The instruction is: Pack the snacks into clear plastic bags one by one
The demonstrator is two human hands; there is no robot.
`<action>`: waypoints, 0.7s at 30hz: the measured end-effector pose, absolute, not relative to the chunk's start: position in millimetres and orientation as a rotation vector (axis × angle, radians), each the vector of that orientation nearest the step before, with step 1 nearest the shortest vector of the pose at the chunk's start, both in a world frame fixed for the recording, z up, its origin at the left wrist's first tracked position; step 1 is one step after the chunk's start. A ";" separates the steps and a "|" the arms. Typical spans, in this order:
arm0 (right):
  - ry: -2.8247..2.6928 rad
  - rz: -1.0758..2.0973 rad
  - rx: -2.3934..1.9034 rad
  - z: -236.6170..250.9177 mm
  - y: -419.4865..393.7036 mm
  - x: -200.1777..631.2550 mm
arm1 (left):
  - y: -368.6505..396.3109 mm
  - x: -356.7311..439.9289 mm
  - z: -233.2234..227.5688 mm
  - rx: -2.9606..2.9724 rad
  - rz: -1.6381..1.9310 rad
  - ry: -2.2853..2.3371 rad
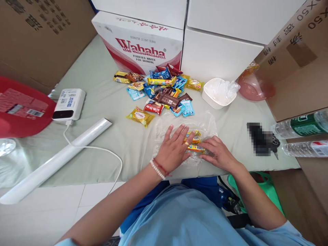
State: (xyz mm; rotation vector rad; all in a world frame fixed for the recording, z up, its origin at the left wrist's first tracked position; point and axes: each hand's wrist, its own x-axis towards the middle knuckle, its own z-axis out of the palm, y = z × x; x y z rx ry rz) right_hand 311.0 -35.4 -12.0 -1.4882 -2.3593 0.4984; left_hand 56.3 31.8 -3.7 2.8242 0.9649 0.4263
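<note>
Head view showed two bare hands on a green surface (pixel 107 136). Both hands pressed down on a clear plastic bag (pixel 184 128) that lay flat near the front edge. Inside the bag were small snack packs (pixel 195 142) in yellow and orange. The left hand (pixel 173 150) lay flat on the bag with its fingers (pixel 176 134) spread wide, and it gripped nothing. A bead bracelet and a red string sat on that wrist. The right hand (pixel 217 153) lay just beside it, with its fingers (pixel 206 145) held close together and touching the snack packs through the bag. It held nothing either. Behind the bag lay a pile of snacks (pixel 164 90) in many colours, and one yellow pack (pixel 140 116) lay a little apart on the left. A white bowl (pixel 217 97) with crinkly plastic in it stood to the right of the pile, next to a pink bowl (pixel 256 89). A white box with red Wahaha letters (pixel 140 44) stood at the back. On the left were a white power bank (pixel 69 104) with a cord and a long white roll (pixel 56 160). Two water bottles (pixel 302 131) lay on the far right.
</note>
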 end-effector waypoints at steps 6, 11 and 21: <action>-2.358 0.579 -1.498 -20.2 -55.9 315.3 | 65.2 90.0 -27.3 2.692 0.087 0.907; -2.318 0.584 -1.485 -33.9 -69.1 322.6 | 74.5 86.4 -24.8 2.637 0.119 0.893; -2.293 0.663 -1.449 -32.3 -79.9 325.7 | 66.8 75.9 -37.7 2.568 0.189 0.921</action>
